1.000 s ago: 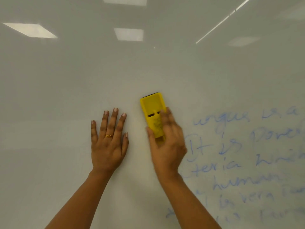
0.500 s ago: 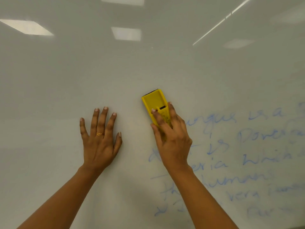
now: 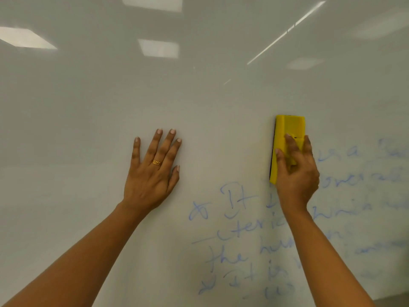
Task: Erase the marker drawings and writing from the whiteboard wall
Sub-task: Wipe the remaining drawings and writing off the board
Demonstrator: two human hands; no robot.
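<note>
The whiteboard wall (image 3: 88,107) was the biggest thing, and it filled the whole view. It was smooth, flat and shiny, and bright square and long thin ceiling lights (image 3: 158,48) shone back off its top part. Blue writing (image 3: 232,240) covered the wall's lower right part, in thin, loopy marker lines. Some words were pale and smeared, and most were too blurry to read. The left part and the top of the wall had no marks. Two bare arms reached up from the bottom edge. The left hand (image 3: 152,173) lay flat against the wall near its middle, with its fingers straight and spread, holding nothing. The right hand (image 3: 296,173) was well apart from it, toward the right side, at the top of the writing. Its fingers and thumb were wrapped round a yellow eraser (image 3: 287,134) and pushed it flat on the wall. The eraser was a long plastic block that stood upright, with a thin dark pad showing along its left edge against the wall. A small gold ring (image 3: 156,162) with a bumpy pattern sat on one finger of the left hand.
</note>
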